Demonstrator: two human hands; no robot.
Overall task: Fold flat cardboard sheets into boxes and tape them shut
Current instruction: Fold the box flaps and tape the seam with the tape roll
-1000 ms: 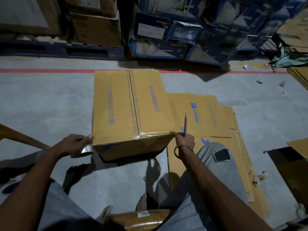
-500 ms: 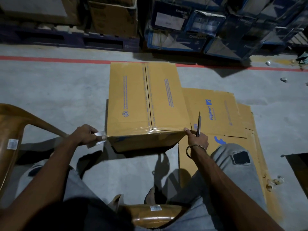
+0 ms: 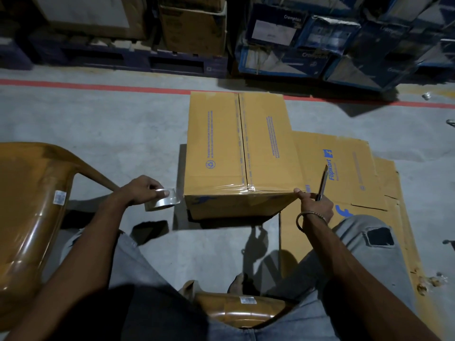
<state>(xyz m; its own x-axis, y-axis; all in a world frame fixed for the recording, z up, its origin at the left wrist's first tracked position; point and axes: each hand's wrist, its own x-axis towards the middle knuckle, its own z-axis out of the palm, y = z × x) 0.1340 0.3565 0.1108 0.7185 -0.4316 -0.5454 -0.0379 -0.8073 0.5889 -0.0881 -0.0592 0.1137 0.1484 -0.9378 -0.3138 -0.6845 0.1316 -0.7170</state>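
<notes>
Now our left hand (image 3: 141,193) gripped the clear tape roll (image 3: 163,201) | right hand (image 3: 316,204) pinched the yellow cardboard box (image 3: 236,153) corner, holding perhaps a slim cutter (image 3: 323,182).

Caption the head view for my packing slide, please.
Left hand pulls tape roll off the box; right hand steadies its corner, holding a cutter.

It was a warehouse: beyond the red floor line (image 3: 98,86), stacked blue cartons (image 3: 320,45) and brown cartons on dark pallets (image 3: 138,60) lined the concrete floor (image 3: 73,119).

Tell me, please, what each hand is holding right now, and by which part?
Left hand grips the tape roll by its rim. Right hand holds a cutter by its lower end, thumb on the box corner.
</notes>
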